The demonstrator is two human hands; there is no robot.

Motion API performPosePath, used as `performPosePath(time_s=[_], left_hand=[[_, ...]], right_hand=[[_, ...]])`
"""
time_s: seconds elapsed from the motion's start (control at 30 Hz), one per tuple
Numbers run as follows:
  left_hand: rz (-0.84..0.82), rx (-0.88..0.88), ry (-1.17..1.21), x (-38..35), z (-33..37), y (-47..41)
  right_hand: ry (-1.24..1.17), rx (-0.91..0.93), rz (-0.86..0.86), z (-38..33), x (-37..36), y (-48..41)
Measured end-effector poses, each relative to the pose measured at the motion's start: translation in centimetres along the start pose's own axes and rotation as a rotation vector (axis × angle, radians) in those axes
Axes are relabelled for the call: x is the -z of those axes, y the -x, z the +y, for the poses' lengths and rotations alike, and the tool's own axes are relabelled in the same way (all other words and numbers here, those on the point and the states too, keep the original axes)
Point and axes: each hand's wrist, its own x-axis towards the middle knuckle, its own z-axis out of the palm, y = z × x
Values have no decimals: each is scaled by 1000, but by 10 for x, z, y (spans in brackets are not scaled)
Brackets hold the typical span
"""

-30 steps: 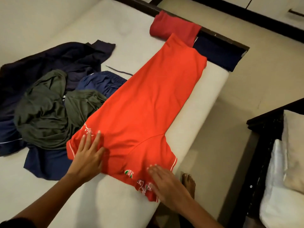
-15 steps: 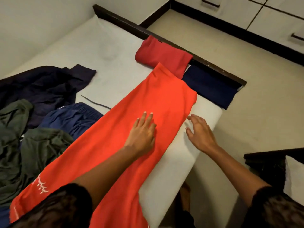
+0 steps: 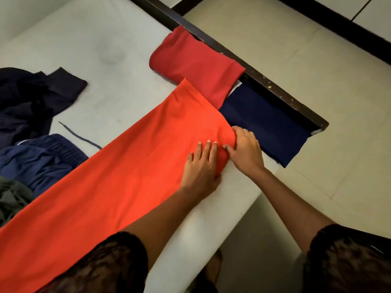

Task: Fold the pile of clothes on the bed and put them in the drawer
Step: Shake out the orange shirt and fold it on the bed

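An orange shirt (image 3: 127, 178), folded into a long strip, lies diagonally across the white bed (image 3: 110, 39). My left hand (image 3: 202, 166) rests flat on the shirt near its far end, fingers straight. My right hand (image 3: 245, 151) grips the shirt's far right corner, thumb and fingers curled round the bunched cloth. Beyond that end lie a folded red garment (image 3: 196, 62) and a folded navy garment (image 3: 264, 123) by the bed's foot.
A loose pile sits at the left: dark navy clothes (image 3: 27, 102), blue shorts (image 3: 40, 157), a green garment (image 3: 10, 197). A dark wooden bed frame (image 3: 275, 89) borders the foot. Beige tiled floor (image 3: 317, 60) lies to the right.
Both hands moved from the shirt's near end up to its far end. The right hand went from hovering beside the shirt to taking hold of its far corner.
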Motion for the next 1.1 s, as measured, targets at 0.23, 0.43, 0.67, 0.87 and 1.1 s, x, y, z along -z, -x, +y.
performPosePath(time_s=[0.23, 0.43, 0.67, 0.87, 1.1], left_hand=[[163, 239, 608, 28, -7, -8], [129, 533, 1001, 50, -25, -24], [-100, 768, 1562, 54, -38, -24], [-247, 645, 1559, 58, -18, -22], [118, 759, 1837, 62, -14, -21]], right_hand=[[-593, -188, -6, -23, 30, -28], [-1202, -178, -294, -57, 58, -40], [-735, -229, -156, -40, 18, -10], [-854, -286, -158, -39, 0, 0], [-416, -299, 50, 14, 12, 1]])
